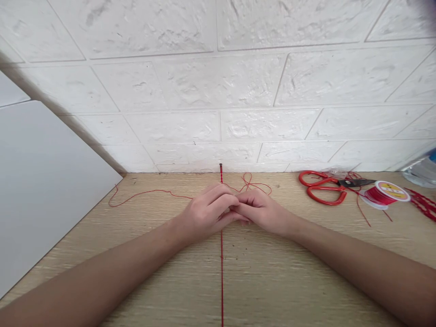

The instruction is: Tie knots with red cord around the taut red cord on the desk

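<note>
A taut red cord [222,277] runs up the middle of the table from its near edge, passing beneath my hands. Beyond them it shows as a short knotted length, fixed to a small dark holder [220,165] at the wall. My left hand [207,209] and my right hand [260,211] meet over the cord with fingertips pinched together. The fingers hide what lies between them. One loose thin red thread [150,191] trails left from the left hand; another thread [250,183] lies in loops behind the right hand.
Red-handled scissors [327,188], a spool of red cord [379,195] and a red braided piece [424,204] lie at the right. A clear plastic object [422,170] stands at the far right. A white panel [44,181] occupies the left; a white brick-patterned wall [190,86] rises behind.
</note>
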Tool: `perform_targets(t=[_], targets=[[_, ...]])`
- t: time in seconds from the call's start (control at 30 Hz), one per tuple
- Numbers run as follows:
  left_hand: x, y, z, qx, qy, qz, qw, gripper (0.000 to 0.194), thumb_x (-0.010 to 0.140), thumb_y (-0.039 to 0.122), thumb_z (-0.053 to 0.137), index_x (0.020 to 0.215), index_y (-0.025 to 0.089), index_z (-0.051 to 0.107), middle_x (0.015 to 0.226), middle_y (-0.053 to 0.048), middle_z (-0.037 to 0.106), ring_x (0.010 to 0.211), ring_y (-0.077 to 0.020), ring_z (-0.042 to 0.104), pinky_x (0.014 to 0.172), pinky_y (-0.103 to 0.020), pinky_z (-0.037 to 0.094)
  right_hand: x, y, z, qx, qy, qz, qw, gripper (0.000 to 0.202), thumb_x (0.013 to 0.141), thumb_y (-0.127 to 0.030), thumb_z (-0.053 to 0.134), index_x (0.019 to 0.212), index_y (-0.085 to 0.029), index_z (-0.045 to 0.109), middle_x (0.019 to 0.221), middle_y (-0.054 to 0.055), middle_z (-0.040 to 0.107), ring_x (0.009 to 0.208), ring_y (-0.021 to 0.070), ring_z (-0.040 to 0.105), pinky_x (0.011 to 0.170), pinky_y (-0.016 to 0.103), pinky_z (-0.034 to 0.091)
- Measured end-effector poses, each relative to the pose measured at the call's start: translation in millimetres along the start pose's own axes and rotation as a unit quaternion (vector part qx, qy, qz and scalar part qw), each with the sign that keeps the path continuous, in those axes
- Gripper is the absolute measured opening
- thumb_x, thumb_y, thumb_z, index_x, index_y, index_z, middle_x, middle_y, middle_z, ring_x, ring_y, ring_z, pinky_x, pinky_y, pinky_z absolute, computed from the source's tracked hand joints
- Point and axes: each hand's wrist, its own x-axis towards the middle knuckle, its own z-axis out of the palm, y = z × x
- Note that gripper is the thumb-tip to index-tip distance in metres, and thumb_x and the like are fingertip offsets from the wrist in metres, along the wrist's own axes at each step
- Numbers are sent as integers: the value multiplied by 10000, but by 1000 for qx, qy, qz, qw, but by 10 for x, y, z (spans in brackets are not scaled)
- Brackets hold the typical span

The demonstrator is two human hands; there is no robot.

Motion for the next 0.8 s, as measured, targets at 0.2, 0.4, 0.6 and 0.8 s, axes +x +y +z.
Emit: perform_targets(t=[0.2, 0.4, 0.6, 0.8], targets=[[-6, 1, 5, 12, -14, -3, 1000, 121, 896, 246, 683, 977, 200, 604, 854, -23, 633, 766, -126, 592, 708, -241, 539, -7, -5, -2, 1, -2, -9, 1000, 360, 929, -341, 529, 607, -184, 497, 567, -40, 436, 546, 103, 369, 524, 257, 270], [-21, -16, 13, -7, -12, -14, 1000, 200, 862, 294, 727, 932, 195, 569, 822, -19, 609, 745, -135, 581, 676, -252, 525, -3, -7, 7, 4, 1, 2, 1000, 346, 929, -349, 520, 623, -186, 523, 575, -32, 477, 544, 109, 394, 519, 253, 291], [18, 10, 2, 25, -30, 5, 999, 118, 909, 255, 667, 973, 202, 584, 848, -24, 612, 748, -134, 556, 693, -256, 512, -3, -3, 9, -7, 5, -6, 1000, 312, 899, -265, 519, 599, -185, 496, 581, -39, 452, 560, 105, 387, 536, 251, 298], [1, 5, 15, 34, -94, -51, 994, 167, 914, 314, 636, 973, 196, 532, 882, -43, 621, 807, -173, 572, 732, -310, 501, 2, -37, 32, -19, 9, -29, 999, 228, 913, -245, 510, 721, -182, 615, 654, -26, 568, 619, 125, 492, 574, 252, 366]])
